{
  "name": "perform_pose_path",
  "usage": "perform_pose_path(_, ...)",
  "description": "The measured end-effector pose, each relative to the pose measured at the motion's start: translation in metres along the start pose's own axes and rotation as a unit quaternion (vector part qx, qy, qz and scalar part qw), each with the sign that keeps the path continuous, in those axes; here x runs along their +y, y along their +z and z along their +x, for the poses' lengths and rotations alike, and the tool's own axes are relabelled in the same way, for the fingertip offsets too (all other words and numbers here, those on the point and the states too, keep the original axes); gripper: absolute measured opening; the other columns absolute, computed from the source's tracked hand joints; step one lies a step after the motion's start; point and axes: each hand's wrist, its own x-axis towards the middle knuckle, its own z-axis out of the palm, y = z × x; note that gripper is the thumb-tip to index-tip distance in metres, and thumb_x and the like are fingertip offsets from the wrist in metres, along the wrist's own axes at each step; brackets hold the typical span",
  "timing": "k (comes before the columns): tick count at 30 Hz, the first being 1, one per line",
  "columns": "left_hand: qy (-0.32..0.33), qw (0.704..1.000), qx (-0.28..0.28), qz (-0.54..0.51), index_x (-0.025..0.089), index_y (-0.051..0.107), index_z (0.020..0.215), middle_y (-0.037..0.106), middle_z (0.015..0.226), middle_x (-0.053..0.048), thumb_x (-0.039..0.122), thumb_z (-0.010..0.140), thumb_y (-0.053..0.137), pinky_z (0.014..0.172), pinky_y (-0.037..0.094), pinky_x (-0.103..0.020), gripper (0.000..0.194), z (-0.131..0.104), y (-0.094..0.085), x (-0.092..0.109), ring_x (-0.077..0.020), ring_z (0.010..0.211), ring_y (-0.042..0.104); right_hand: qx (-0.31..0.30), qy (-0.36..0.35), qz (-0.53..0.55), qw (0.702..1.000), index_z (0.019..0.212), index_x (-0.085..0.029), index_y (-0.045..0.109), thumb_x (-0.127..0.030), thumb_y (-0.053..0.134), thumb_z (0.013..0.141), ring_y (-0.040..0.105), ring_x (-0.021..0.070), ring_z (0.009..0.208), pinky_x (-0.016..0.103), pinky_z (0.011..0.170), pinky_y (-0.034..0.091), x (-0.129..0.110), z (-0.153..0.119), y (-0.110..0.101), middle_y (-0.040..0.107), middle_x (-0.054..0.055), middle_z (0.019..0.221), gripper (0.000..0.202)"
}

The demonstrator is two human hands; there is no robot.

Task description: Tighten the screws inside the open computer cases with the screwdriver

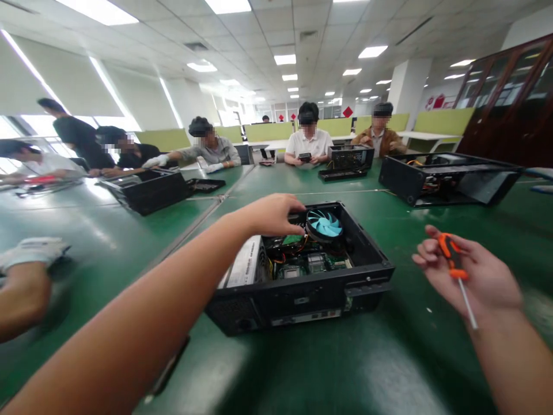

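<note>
A black computer case [276,302] lies on its side in front of me with its upper side uncovered. Inside it are a round cooling fan [325,223] with light-blue blades, a silver power supply [245,266] at the left, and a circuit board [317,263] with wires. My left hand [276,213] reaches over the case, thumb and fingers apart, just left of the fan; I see nothing between them. Right of the case, palm up, my right hand [479,271] holds an orange-and-black screwdriver [453,256], its metal shaft pointing down toward my wrist.
Another person's gloved hand [37,252] rests at the left. Across the green table [328,369] sit several people with other opened cases, one at the left [151,190] and one at the right [449,178]. A dark flat object [170,369] lies partly behind my left forearm.
</note>
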Motion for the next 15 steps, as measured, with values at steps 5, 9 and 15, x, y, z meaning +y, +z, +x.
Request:
perform_pose_path(5,0.033,0.98,-0.142,0.132,0.01,0.047,0.139,0.05,0.143,-0.019,0.068,0.057,0.071,0.103,0.044,-0.039,0.103,0.072,0.042,0.042,-0.0345,0.123,0.054,-0.013,0.039,-0.052,0.998,0.09,-0.019,0.062,-0.03,0.059,0.081,0.028,0.0063,0.04,0.02,0.04,0.036,0.042,0.065,-0.004,0.052,-0.003,0.062,0.014)
perform_pose_path(9,0.02,0.973,-0.163,0.162,0.005,0.046,0.138,0.052,0.139,-0.024,0.063,0.063,0.066,0.098,0.047,-0.042,0.097,0.096,0.06,0.046,-0.0365,0.12,0.055,0.019,0.04,-0.077,0.996,0.092,-0.02,0.06,-0.03,0.068,0.076,0.034,0.0059,0.037,0.019,0.039,0.036,0.063,0.072,-0.027,0.057,-0.003,0.061,0.02)
perform_pose_path(15,0.048,0.971,-0.17,0.16,0.008,0.052,0.134,0.053,0.14,-0.021,0.053,0.064,0.063,0.102,0.043,-0.043,0.085,0.103,0.052,0.041,-0.0355,0.125,0.047,0.032,0.007,-0.101,0.994,0.093,-0.021,0.06,-0.037,0.071,0.077,0.039,0.0066,0.038,0.017,0.036,0.031,0.067,0.071,-0.028,0.059,-0.002,0.059,0.025)
